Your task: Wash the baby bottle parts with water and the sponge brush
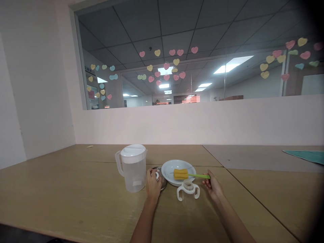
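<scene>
Tabletop (63,192), right hand (214,186) pinching sponge brush (180,174)

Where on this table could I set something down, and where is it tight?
There's bare tabletop left of the jug, and more right of the right hand holding the brush, below the teal cloth. It's tight around the plate, between the jug, the left hand and the two-handled cup.
</scene>
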Demonstrator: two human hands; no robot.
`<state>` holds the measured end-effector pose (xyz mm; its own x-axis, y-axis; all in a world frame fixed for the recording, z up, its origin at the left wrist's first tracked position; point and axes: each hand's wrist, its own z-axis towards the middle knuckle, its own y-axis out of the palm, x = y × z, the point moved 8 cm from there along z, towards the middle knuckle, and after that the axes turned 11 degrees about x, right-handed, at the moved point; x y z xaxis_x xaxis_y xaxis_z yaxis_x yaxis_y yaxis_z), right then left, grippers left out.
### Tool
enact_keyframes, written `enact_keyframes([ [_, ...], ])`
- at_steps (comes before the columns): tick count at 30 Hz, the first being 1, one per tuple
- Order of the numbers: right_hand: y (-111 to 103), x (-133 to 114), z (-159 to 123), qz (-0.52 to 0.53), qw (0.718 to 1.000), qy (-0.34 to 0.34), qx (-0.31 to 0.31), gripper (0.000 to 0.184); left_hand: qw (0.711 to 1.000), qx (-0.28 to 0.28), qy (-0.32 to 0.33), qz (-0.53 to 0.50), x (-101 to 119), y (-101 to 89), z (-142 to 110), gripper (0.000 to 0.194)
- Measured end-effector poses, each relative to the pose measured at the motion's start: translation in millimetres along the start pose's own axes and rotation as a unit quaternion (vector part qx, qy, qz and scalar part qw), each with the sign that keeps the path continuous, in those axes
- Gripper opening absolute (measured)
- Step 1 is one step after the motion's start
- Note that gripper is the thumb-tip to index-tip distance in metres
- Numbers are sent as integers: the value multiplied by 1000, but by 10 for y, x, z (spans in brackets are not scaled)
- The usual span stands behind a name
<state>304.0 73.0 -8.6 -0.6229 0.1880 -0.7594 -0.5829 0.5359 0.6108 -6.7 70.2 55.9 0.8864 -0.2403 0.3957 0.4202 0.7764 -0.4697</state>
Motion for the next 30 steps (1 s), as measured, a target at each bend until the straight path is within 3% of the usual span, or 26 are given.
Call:
enact_keyframes([
  [4,-39,46,-9,4,999,34,28,26,1000,-22,-5,-18,13,79,-37,28],
  [16,-38,32,-45,4,998,41,36,27,993,-113,2,29,-52,242,-80,20],
  [30,-43,41,-25,6,999,36,28,26,992,-117,-5,47,-70,252,-107,24],
])
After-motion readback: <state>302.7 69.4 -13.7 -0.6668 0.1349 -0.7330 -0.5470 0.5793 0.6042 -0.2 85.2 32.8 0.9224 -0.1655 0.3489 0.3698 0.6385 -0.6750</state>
